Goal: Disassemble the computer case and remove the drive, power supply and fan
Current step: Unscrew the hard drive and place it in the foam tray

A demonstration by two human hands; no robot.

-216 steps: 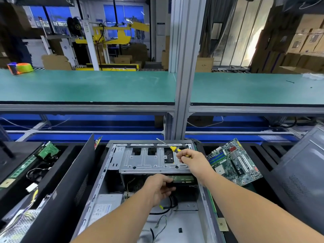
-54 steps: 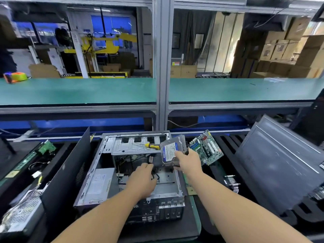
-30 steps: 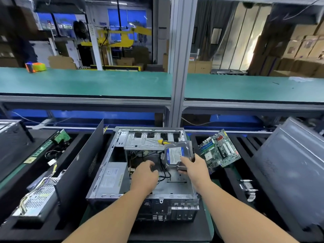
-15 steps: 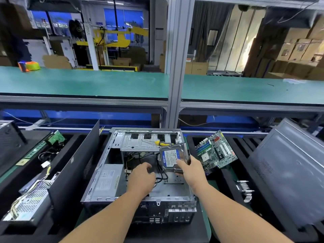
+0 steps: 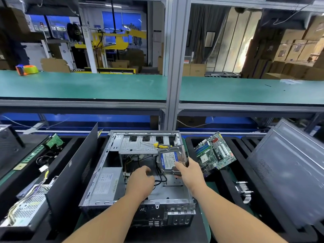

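Reaching into the open case (image 5: 98, 190), the left hand (image 5: 140, 181) curls loosely among black cables (image 5: 160, 179), gripping nothing visible; the right hand (image 5: 188, 174) grips the drive (image 5: 169, 159) above the case floor. Beyond lies a screwdriver (image 5: 160, 146).

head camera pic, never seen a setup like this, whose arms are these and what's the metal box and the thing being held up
The picture comes from a camera worn on a person's head, looking down at their own bare arms. The metal box is an opened computer case on a workbench. The right hand grips a hard drive, lifted above the case. The left hand reaches inside near black cables. A grey power supply sits in the case, a yellow-handled screwdriver lies on its drive cage, and a green motherboard lies to the right.
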